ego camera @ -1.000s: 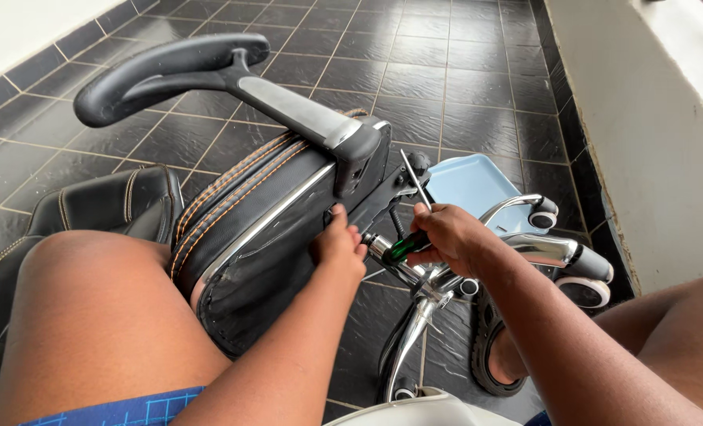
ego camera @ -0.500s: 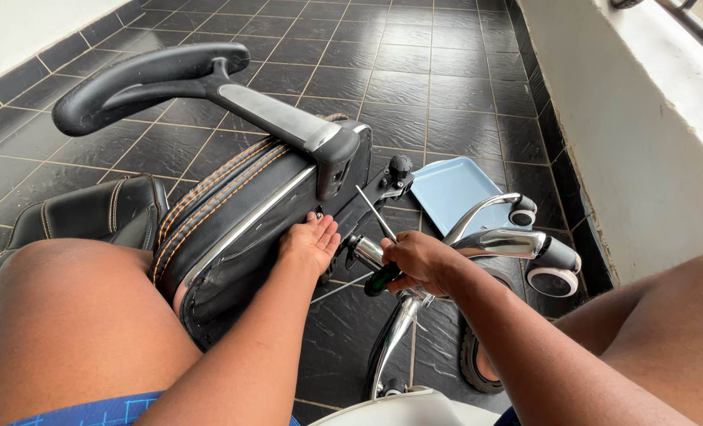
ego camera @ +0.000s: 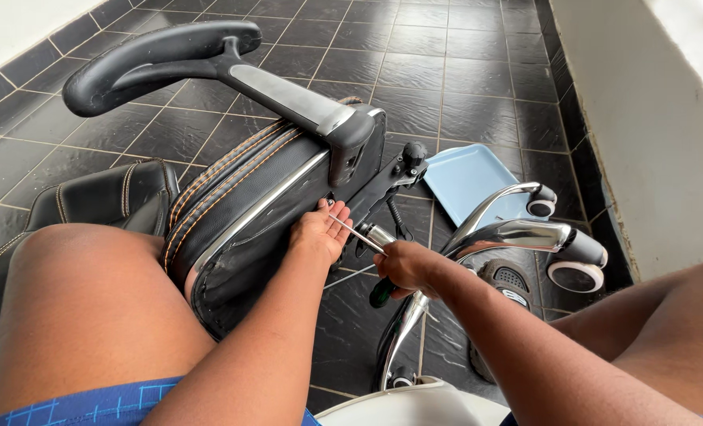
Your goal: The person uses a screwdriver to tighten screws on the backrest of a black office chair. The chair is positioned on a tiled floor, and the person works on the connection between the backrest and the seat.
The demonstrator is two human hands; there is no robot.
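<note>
On the tiled floor a chair (ego camera: 264,205) lies tipped beside my knee; my left hand (ego camera: 316,235) presses flat on its underside, fingers together, while my right hand (ego camera: 405,267) grips a screwdriver (ego camera: 361,241) aimed there. I judge the tip could slip and jab my left fingers

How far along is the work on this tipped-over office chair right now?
Done: the office chair lies on its side on the tiled floor, its chrome wheeled base exposed. In hand: the right hand holds a green-handled screwdriver, tip at the underside below the armrest, where the left hand rests on the seat edge. Left: the armrest and base remain attached; fasteners cannot be seen.
</note>
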